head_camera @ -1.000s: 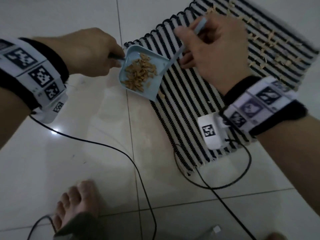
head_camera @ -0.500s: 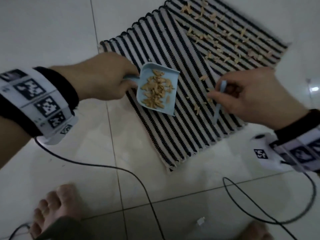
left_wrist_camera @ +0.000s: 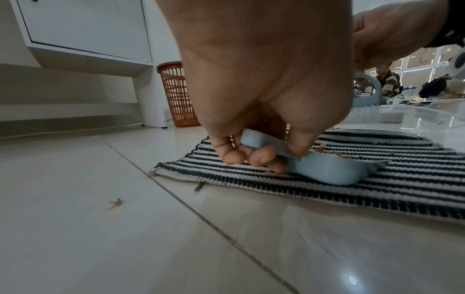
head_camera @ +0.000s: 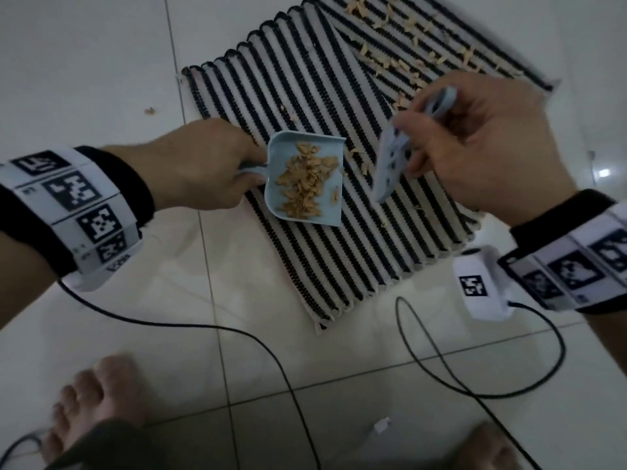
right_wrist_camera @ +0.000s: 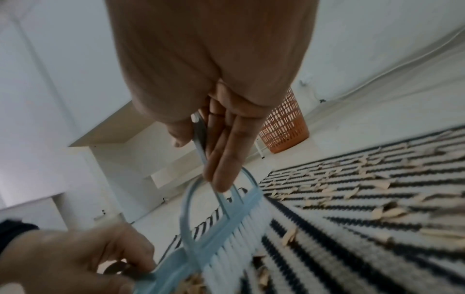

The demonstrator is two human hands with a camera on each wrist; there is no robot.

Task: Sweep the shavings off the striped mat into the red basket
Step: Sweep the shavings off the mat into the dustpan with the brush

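Observation:
A black-and-white striped mat (head_camera: 305,96) lies on the tiled floor. Tan shavings (head_camera: 400,59) are scattered over its far part. My left hand (head_camera: 203,167) grips the handle of a light blue dustpan (head_camera: 325,150) that rests on the mat and holds a pile of shavings (head_camera: 305,181). My right hand (head_camera: 475,147) holds a light blue brush (head_camera: 390,167) by its handle, just right of the pan, bristles (right_wrist_camera: 241,234) down on the mat. The red basket (left_wrist_camera: 176,95) stands on the floor beyond the mat, beside a white cabinet leg.
A white cabinet (left_wrist_camera: 83,35) hangs over the floor at the left. One stray shaving (head_camera: 149,111) lies on the tiles left of the mat. Black cables (head_camera: 237,334) trail over the floor near my bare feet (head_camera: 91,405). A person (left_wrist_camera: 387,79) sits far behind.
The dustpan has settled further onto the mat's left part. My right hand has brought the brush in close to the pan's right side.

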